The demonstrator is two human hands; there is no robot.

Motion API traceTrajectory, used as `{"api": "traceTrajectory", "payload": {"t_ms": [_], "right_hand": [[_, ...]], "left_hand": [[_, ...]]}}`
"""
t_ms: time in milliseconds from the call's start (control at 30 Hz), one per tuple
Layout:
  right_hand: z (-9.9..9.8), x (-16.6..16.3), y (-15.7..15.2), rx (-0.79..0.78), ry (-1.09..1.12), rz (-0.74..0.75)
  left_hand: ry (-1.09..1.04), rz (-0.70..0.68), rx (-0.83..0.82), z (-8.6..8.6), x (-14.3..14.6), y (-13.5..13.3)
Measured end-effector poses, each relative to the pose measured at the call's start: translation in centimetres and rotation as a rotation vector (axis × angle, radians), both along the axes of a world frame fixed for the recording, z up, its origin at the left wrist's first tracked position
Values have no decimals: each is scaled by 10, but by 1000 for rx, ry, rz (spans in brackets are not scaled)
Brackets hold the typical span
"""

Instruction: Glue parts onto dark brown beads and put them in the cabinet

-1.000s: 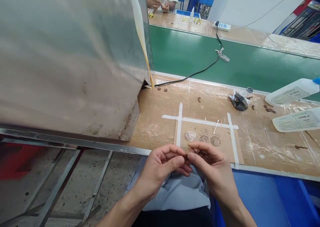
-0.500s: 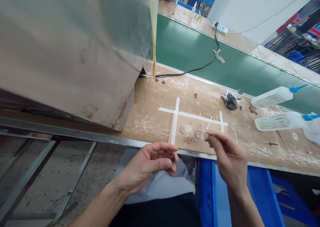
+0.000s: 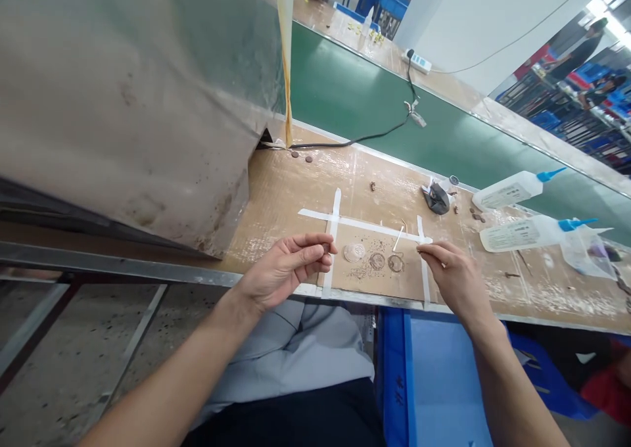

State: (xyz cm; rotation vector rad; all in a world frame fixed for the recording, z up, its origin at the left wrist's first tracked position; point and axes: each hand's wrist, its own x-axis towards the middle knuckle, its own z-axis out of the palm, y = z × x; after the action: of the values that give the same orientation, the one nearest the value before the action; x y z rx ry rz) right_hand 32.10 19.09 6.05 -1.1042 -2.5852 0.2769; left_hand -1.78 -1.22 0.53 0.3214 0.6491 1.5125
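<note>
My left hand [image 3: 290, 266] is raised at the table's front edge, thumb and fingers closed together; anything between them is too small to name. To the right, my right hand [image 3: 456, 277] pinches at the fingertips, where a tiny dark speck shows that I cannot identify. Between the hands, on a taped-off brown board [image 3: 404, 288], lie a clear round dish [image 3: 353, 252], a ring-shaped clear piece [image 3: 377, 261] and another small round piece [image 3: 396, 263]. Dark crumbs [image 3: 362, 273] are scattered around them. A thin white stick [image 3: 397, 240] lies just behind the last piece.
Two white bottles with blue nozzles [image 3: 513, 235] lie at the right, near a crumpled black bag [image 3: 436, 198]. A large metal housing [image 3: 148, 118] fills the left. A black cable [image 3: 340, 145] runs along the green divider [image 3: 345, 85]. A blue bin [image 3: 438, 381] stands below the table edge.
My right hand has moved right, off the round pieces, uncovering them and the stick. My left hand has risen slightly, its fingers closer together. The view has shifted a little.
</note>
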Motion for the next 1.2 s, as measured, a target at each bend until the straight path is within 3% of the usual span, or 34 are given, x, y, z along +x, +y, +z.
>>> {"api": "traceTrajectory", "payload": {"t_ms": [133, 300, 633, 833, 1033, 1200], "right_hand": [[-19, 0, -1, 77, -65, 64], [-39, 3, -11, 160, 16, 42], [-45, -1, -15, 65, 344, -44], [-20, -31, -40, 17, 532, -123], [2, -82, -68, -7, 503, 156], [3, -102, -72, 14, 406, 199]], "left_hand": [[-94, 48, 26, -4, -1, -2], [-80, 60, 16, -4, 0, -5], [-48, 29, 34, -1, 1, -3], [-22, 10, 57, -5, 2, 0], [-16, 27, 111, -8, 4, 1], [-16, 16, 133, -7, 5, -1]]}}
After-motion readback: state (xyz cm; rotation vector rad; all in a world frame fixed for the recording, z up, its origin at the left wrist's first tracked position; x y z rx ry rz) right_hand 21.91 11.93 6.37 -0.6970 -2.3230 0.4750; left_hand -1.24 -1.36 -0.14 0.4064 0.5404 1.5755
